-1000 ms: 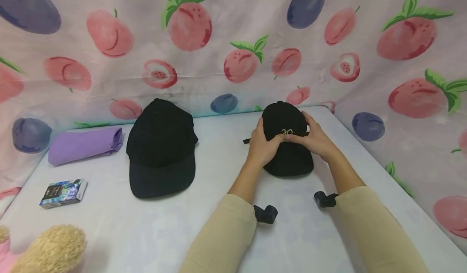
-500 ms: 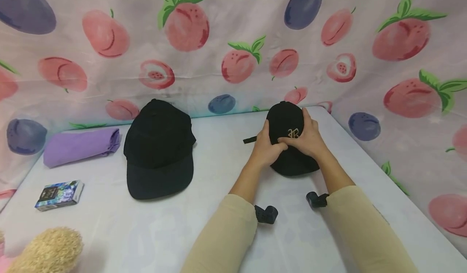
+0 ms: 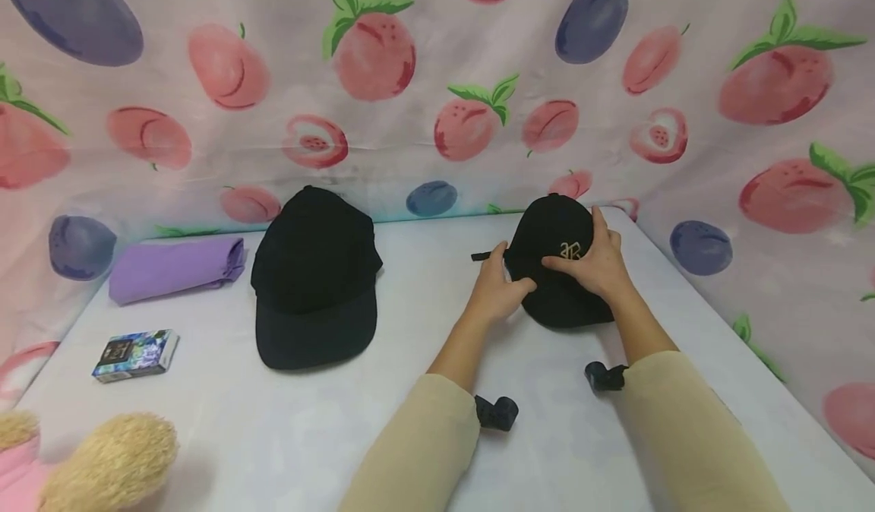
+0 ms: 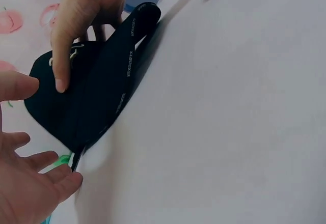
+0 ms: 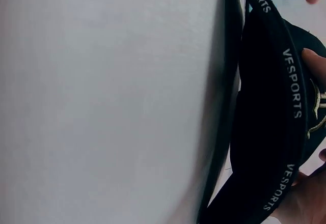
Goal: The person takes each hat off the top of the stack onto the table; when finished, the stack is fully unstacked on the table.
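A black baseball cap (image 3: 550,250) with a gold emblem stands at the right of the table, brim toward me. My right hand (image 3: 595,265) grips its right side, thumb across the front beside the emblem and fingers behind. White lettering runs along an edge of the cap (image 5: 293,91) in the right wrist view. At the cap's left side, my left hand (image 3: 499,288) has its fingers loosely spread; in the left wrist view this left hand (image 4: 38,168) holds nothing, fingertips close to the cap's strap (image 4: 76,160).
A larger black cap (image 3: 314,276) lies left of the middle. Farther left are a folded purple cloth (image 3: 174,269) and a small patterned box (image 3: 135,355). A fuzzy beige object (image 3: 112,463) shows at the near left corner. Fruit-printed fabric (image 3: 383,140) walls the back and right of the table.
The gripped cap has turned so its emblem and brim point more to the right. My left hand has come off the cap's front toward its left edge. My right hand keeps its grip.
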### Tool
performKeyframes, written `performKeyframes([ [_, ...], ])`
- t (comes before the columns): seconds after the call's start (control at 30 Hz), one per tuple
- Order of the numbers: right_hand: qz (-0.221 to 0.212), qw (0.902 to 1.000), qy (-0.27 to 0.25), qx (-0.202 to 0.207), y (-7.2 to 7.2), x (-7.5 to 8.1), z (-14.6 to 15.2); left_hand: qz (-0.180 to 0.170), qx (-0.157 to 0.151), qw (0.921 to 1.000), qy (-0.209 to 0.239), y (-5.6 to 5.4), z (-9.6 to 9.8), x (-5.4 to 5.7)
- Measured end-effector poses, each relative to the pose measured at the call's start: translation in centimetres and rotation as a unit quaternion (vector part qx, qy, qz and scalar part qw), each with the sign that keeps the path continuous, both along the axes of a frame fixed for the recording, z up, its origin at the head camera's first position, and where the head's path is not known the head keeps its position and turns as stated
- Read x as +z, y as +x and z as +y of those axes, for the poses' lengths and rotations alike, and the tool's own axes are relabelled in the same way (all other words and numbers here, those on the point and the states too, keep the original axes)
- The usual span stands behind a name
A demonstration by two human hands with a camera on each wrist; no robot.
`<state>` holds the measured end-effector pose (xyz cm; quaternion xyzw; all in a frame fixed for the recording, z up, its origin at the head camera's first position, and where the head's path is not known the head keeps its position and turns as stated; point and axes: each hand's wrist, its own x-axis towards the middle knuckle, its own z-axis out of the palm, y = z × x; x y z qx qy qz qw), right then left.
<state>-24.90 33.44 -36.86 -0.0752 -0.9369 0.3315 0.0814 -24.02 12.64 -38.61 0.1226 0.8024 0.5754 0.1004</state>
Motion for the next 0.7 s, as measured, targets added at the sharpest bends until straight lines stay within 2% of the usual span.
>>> performKeyframes([
  [0.4,0.006,0.9997,-0.005,-0.024,-0.7,-0.1,1.0,0.018,0.005,0.9997,-0.018,1.4,-2.9,-0.4],
  [0.7,0.010,0.9995,-0.011,-0.029,-1.4,-0.4,1.9,0.030,0.012,0.9991,-0.028,1.9,-4.7,-0.6],
])
